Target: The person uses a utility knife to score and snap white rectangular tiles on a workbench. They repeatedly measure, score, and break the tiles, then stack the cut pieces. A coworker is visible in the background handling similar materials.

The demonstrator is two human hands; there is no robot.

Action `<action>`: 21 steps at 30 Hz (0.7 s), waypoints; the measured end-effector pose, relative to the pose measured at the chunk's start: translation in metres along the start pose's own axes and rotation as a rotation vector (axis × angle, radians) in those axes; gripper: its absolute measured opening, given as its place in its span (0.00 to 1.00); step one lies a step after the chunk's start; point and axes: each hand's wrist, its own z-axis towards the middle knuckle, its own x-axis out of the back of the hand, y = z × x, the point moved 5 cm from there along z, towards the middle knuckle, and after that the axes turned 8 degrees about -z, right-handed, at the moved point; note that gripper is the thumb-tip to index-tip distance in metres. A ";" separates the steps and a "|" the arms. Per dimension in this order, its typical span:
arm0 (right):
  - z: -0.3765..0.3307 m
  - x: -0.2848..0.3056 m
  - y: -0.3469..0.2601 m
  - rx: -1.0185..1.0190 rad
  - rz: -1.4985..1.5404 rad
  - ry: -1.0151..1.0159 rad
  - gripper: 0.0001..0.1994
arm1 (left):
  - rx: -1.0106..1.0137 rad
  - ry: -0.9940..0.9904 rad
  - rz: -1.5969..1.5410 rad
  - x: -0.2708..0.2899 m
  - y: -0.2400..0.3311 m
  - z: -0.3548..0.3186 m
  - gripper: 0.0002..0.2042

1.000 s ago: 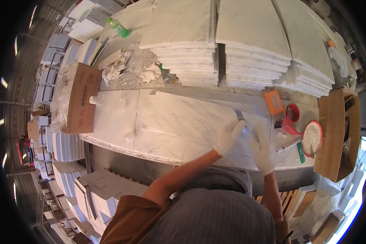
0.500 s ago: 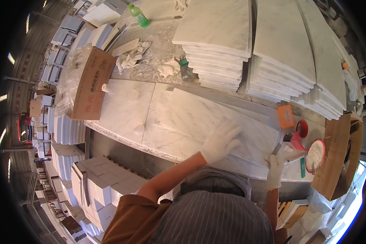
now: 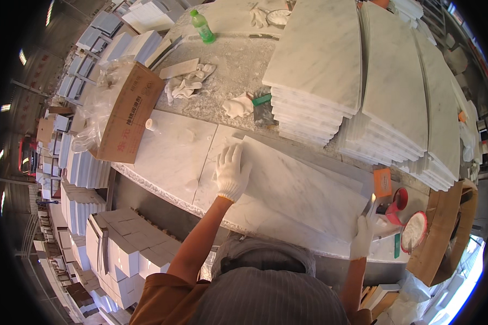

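Note:
My left hand (image 3: 231, 172), in a white knit glove, lies flat with fingers stretched at the left end of a pale grey-veined marble slab (image 3: 303, 187). This slab rests at a slant on other marble slabs (image 3: 171, 138) laid along the bench. At its right end my right hand (image 3: 361, 238), also gloved, is closed around a putty knife (image 3: 372, 203) with its blade pointing up and away. Close by on the right are a red-rimmed bowl of white paste or powder (image 3: 414, 232), a green-handled tool (image 3: 397, 245) and a red cup-like container (image 3: 398, 205).
Tall stacks of marble slabs (image 3: 317, 59) fill the far right. An orange box (image 3: 382, 182) lies before them. Cardboard boxes stand at the left (image 3: 126, 119) and right (image 3: 436, 230) ends. Farther back are a green bottle (image 3: 203, 27) and crumpled gloves or rags (image 3: 237, 105).
My left hand has swept left across the slab to its left end. My right hand stays near the right end with the putty knife, its blade now tilted more upright. The view has shifted slightly.

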 end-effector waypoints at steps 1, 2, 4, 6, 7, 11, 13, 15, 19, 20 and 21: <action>0.006 0.000 0.001 -0.023 -0.007 0.028 0.15 | -0.017 -0.005 -0.010 -0.002 0.002 0.006 0.31; 0.009 -0.001 0.005 -0.044 -0.014 0.046 0.15 | -0.027 -0.004 -0.015 -0.002 0.002 0.010 0.32; 0.013 -0.006 0.019 -0.055 0.048 0.205 0.16 | -0.008 -0.030 -0.055 -0.001 0.001 0.016 0.32; 0.010 -0.007 0.025 -0.054 0.136 0.338 0.16 | 0.008 -0.062 -0.083 0.002 0.001 0.023 0.34; 0.004 -0.010 0.020 -0.053 0.189 0.386 0.17 | 0.021 -0.085 -0.089 0.005 0.001 0.026 0.35; -0.013 -0.007 0.014 0.032 0.176 0.491 0.20 | 0.189 -0.173 -0.322 0.020 0.003 0.033 0.38; -0.020 -0.007 0.009 0.035 0.138 0.535 0.20 | 0.115 -0.099 -0.301 0.019 -0.005 0.035 0.34; -0.030 -0.009 -0.001 0.041 0.120 0.591 0.20 | 0.205 -0.187 -0.461 0.016 -0.021 0.035 0.29; -0.040 -0.004 -0.004 0.059 0.149 0.655 0.18 | 0.439 -0.331 -0.923 0.031 -0.018 0.031 0.18; -0.040 0.000 -0.001 0.065 0.165 0.652 0.18 | 0.427 -0.276 -0.983 0.035 -0.016 0.027 0.15; -0.039 0.003 0.002 0.077 0.194 0.652 0.18 | 0.418 -0.258 -1.049 0.037 -0.013 0.024 0.15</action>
